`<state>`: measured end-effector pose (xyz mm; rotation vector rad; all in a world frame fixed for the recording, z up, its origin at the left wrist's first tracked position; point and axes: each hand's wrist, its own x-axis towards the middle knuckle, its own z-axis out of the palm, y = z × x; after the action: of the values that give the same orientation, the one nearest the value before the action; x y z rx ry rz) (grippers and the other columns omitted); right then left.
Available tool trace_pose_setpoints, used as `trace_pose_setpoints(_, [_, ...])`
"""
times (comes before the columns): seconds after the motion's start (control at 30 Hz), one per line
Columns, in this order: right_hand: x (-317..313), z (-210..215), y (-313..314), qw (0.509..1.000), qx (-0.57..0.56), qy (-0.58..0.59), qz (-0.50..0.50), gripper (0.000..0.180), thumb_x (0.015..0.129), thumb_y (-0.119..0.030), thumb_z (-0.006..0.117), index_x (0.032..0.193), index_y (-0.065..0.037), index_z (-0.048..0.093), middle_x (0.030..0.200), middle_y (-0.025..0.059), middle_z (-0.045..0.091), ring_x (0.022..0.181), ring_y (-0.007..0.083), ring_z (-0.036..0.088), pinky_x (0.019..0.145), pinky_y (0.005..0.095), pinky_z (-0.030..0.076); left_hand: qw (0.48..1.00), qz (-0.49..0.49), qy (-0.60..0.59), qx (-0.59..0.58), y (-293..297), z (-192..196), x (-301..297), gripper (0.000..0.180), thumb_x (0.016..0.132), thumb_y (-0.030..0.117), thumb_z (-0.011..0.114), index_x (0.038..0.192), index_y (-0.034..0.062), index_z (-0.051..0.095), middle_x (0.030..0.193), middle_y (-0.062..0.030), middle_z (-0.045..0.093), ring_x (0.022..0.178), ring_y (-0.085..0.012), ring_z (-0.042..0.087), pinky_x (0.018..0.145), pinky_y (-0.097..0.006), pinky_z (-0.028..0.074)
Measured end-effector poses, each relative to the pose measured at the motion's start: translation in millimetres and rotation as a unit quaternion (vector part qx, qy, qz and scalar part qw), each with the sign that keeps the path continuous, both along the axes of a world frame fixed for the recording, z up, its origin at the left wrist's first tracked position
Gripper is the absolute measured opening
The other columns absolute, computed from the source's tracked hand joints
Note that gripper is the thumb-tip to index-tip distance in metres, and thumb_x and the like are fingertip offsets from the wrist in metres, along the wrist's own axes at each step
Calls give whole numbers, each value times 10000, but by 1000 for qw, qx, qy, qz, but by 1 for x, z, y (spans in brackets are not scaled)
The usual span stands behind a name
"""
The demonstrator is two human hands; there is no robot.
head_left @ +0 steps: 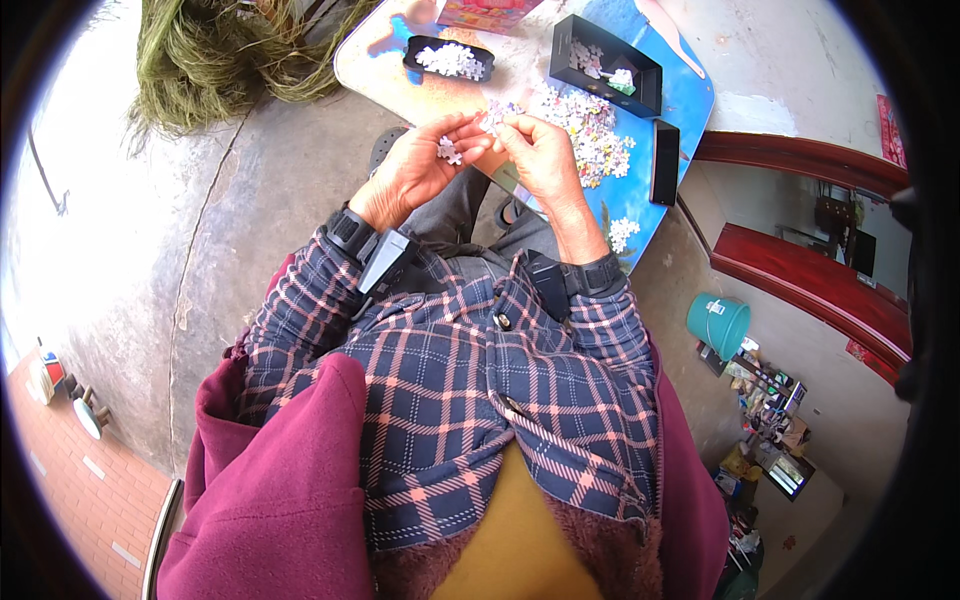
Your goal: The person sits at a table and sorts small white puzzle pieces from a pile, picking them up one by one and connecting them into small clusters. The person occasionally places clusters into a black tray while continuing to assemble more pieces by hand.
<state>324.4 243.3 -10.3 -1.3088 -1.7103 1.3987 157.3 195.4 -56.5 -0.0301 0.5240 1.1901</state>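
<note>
My left hand (412, 168) is turned palm up, cradling a few white jigsaw puzzle pieces (449, 151). Its fingertips reach toward my right hand (545, 165), whose thumb and fingers pinch a small group of pale puzzle pieces (495, 118) at the fingertips of both hands. Whether those pieces are joined I cannot tell. Just beyond my right hand, a loose pile of white and coloured pieces (597, 135) spreads over the blue-and-tan table (612, 195). A smaller cluster of pieces (623, 234) lies near the table's right-hand near edge.
A black oval tray (412, 72) and a black rectangular box (635, 98) on the table hold more pieces. Beside the pile lies a flat black object (665, 163). Green strands (215, 65) hang at the far left; a teal bucket (718, 325) stands at the right.
</note>
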Motion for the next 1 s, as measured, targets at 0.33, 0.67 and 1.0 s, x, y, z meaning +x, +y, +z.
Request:
trace_pose_setpoints(0.33, [1, -4, 2, 999, -32, 5, -29, 162, 902, -145, 666, 844, 6, 670, 705, -13, 642, 645, 42, 562, 589, 209, 445, 991, 18, 129, 27, -4, 3, 0, 128, 912, 184, 671, 946, 66, 635, 817, 19, 600, 721, -91, 571, 667, -208, 457])
trace_pose_setpoints(0.67, [2, 0, 4, 998, -51, -13, -38, 177, 909, -172, 659, 857, -3, 661, 722, -5, 640, 654, 48, 559, 605, 205, 435, 994, 46, 94, -10, -3, 1, -4, 123, 890, 142, 687, 914, 47, 612, 816, -23, 601, 696, -125, 572, 601, -205, 449])
trace_pose_setpoints(1.0, [-11, 10, 36, 998, 0, 59, -34, 158, 912, -159, 657, 853, -13, 656, 724, -20, 614, 646, 43, 539, 595, 203, 429, 995, 59, 80, 8, -2, -9, -13, 131, 888, 151, 681, 911, 62, 588, 780, -9, 567, 674, -116, 540, 551, -207, 405])
